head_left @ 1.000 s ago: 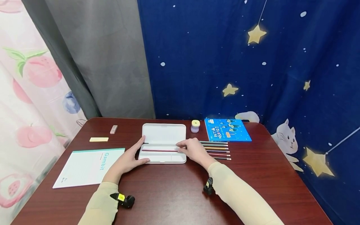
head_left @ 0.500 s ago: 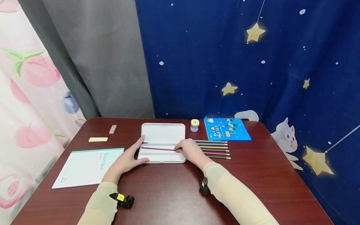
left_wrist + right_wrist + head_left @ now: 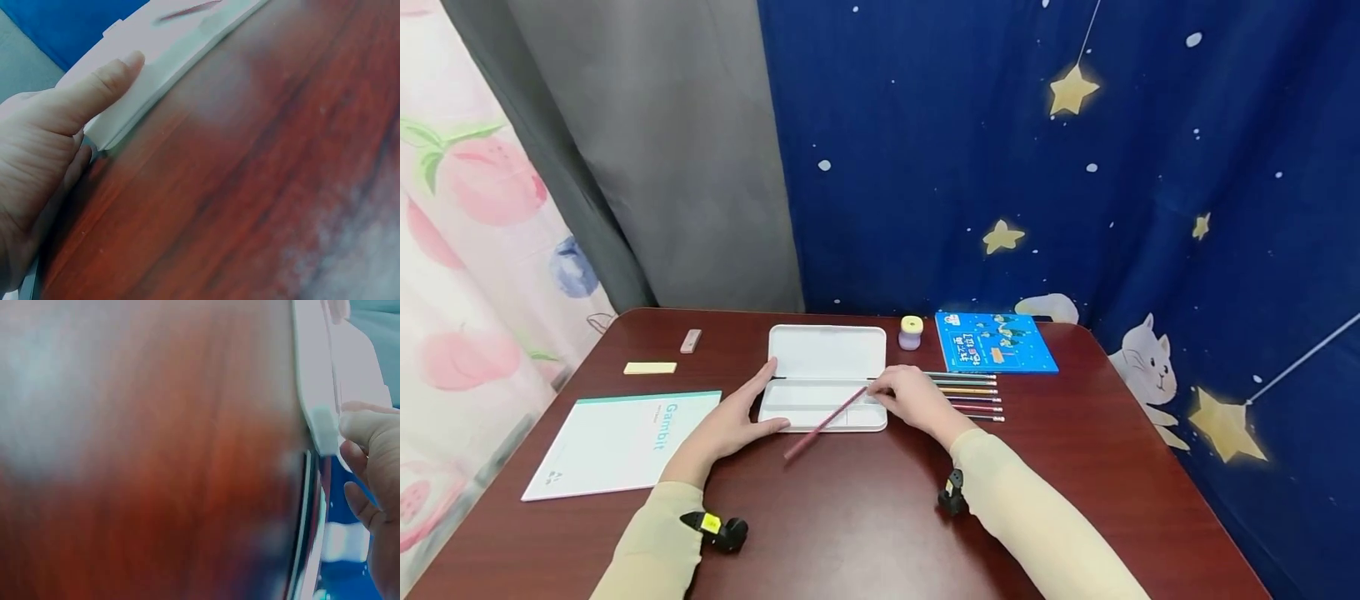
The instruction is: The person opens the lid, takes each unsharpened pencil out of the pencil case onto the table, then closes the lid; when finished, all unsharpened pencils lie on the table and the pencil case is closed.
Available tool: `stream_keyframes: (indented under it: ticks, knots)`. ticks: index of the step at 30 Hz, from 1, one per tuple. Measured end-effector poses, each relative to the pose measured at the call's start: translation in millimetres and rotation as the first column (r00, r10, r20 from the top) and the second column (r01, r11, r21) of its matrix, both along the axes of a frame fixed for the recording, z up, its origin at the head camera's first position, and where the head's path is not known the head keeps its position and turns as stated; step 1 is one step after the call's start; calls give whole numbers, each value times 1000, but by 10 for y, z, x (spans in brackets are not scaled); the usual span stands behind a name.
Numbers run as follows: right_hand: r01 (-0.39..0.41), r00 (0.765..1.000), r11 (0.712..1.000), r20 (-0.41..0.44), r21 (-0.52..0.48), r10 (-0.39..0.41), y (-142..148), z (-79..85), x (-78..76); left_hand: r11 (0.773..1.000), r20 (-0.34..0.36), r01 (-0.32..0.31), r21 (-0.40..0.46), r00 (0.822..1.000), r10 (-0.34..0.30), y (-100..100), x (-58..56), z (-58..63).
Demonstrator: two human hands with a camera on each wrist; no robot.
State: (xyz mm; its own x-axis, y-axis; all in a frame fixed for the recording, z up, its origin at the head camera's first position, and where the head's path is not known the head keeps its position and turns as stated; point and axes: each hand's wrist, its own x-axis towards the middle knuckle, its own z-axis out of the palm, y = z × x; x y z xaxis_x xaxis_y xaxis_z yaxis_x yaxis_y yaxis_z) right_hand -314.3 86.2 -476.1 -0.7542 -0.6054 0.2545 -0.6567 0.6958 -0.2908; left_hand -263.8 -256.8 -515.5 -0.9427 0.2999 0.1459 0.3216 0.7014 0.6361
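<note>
A white pencil case (image 3: 827,352) lies open on the table, its lid folded back. My left hand (image 3: 726,429) rests at the case's left end, thumb over the front corner and fingers straight along the side; the left wrist view shows the thumb (image 3: 106,87) on the rim. Between thumb and fingertips my right hand (image 3: 913,400) pinches one end of a dark red pencil (image 3: 826,422). That pencil slants over the tray, its other end out past the front edge. Several pencils (image 3: 977,390) lie in a row right of the case, partly hidden by the right hand.
A blue book (image 3: 996,343) and a small yellow-and-lilac pot-shaped thing (image 3: 911,332) are at the back right. On the left are a white notebook (image 3: 617,446), a pale yellow strip (image 3: 650,367) and a small pinkish block (image 3: 691,341). Curtains hang behind the table (image 3: 850,517).
The dark red pencil lay lengthwise over the tray; its left end has swung toward the front, past the case's edge. The right hand still pinches it. The left hand stays at the case.
</note>
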Motion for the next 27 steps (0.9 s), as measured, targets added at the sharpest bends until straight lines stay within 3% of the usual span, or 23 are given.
stream_keyframes:
  ticks: [5,11,15,20,27]
  knots:
    - [-14,999,999,-40,51,16,-54,23,6,1000,-7,6,0,1000,-6,12,-24,31]
    - [-94,992,984,-74,154,106,-115,82,-9,1000,2,3,15,1000,-3,20,-25,56]
    - [-76,991,985,-99,154,92,-123,84,2,1000,1,10,8,1000,-10,18,-31,55]
    - [-68,992,996,-98,63,74,-2,64,13,1000,2,11,11,1000,-11,6,-20,35]
    - [-56,998,987,-40,-154,51,452,73,62,1000,4,-1,20,1000,1,-23,2,11]
